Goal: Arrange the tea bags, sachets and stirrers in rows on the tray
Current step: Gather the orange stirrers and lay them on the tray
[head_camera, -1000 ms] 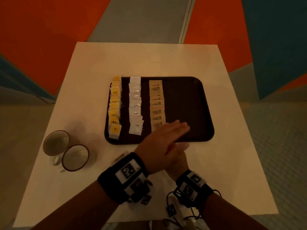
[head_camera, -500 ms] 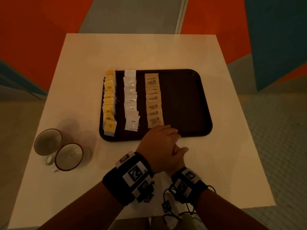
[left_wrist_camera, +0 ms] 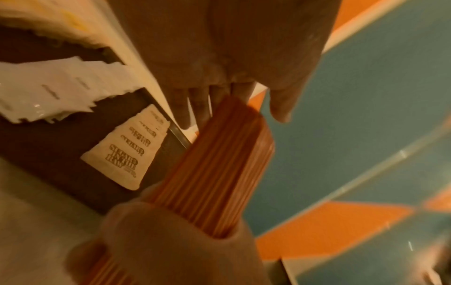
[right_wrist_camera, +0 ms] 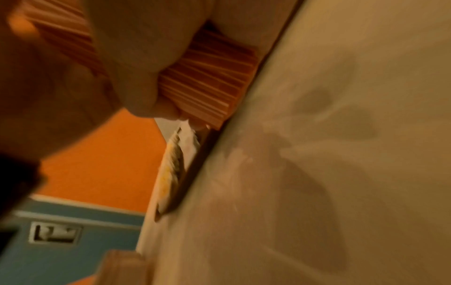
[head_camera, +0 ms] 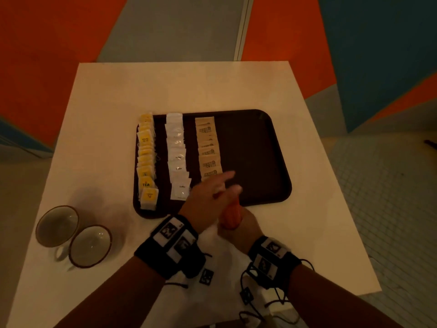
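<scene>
A dark brown tray (head_camera: 250, 157) holds three rows: yellow tea bags (head_camera: 146, 162) on the left, white sachets (head_camera: 177, 157) in the middle, brown sugar sachets (head_camera: 209, 150) beside them. Its right half is bare. At the tray's near edge my right hand (head_camera: 238, 226) grips a bundle of orange stirrers (head_camera: 231, 215) around its lower part. In the left wrist view the bundle (left_wrist_camera: 214, 173) points up at my left hand (left_wrist_camera: 219, 67), whose straight fingers touch its far end. My left hand (head_camera: 220, 188) lies over the bundle and hides its tip.
Two empty brown-rimmed cups (head_camera: 56, 224) (head_camera: 91, 245) stand side by side at the near left of the white table (head_camera: 189, 86). The table's edges drop to tiled floor on the right and near sides.
My left hand curled back over the right hand, then stretched its fingers out again. The orange stirrer bundle now shows between the two hands.
</scene>
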The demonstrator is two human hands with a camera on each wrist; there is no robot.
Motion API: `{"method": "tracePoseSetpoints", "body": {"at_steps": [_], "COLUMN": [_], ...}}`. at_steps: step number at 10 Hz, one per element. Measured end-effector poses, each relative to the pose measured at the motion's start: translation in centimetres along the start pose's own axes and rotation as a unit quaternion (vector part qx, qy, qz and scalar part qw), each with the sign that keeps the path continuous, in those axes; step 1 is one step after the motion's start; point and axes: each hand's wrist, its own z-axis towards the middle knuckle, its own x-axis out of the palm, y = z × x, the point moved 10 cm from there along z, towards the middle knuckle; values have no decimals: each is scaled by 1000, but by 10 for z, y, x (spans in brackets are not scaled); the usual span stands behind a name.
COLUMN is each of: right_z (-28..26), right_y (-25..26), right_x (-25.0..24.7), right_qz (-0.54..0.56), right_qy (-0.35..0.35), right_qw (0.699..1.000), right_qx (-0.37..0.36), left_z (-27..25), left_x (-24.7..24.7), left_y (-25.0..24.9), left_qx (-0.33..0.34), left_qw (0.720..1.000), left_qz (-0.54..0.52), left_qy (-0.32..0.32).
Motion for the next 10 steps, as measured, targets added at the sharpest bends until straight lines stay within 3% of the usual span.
{"method": "tracePoseSetpoints", "body": {"at_steps": [1,3,5,8,10], "right_z": [7,47,126,167,185], "right_y": [8,32,-7,18,15], "right_x": [-28,-79,-111,-133,-153], "right_qz": [81,144,51,-12,-119], "right_qy": [-35,-40,-31,-16,-73], "right_qw": [996,989,994,995,987], "right_qx": [27,24,96,93,83], "left_z": [9,62,124,186,209], "left_x": [-28,6,30,9,-6], "left_y": [6,14,26,29,33], "left_qx": [24,-53,-169,-176,-161], "left_qw": [993,987,950,965,985], "left_qz": [-80,-153,-262,-186,-29], "left_qy": [-80,-8,4,-61,-56]}}
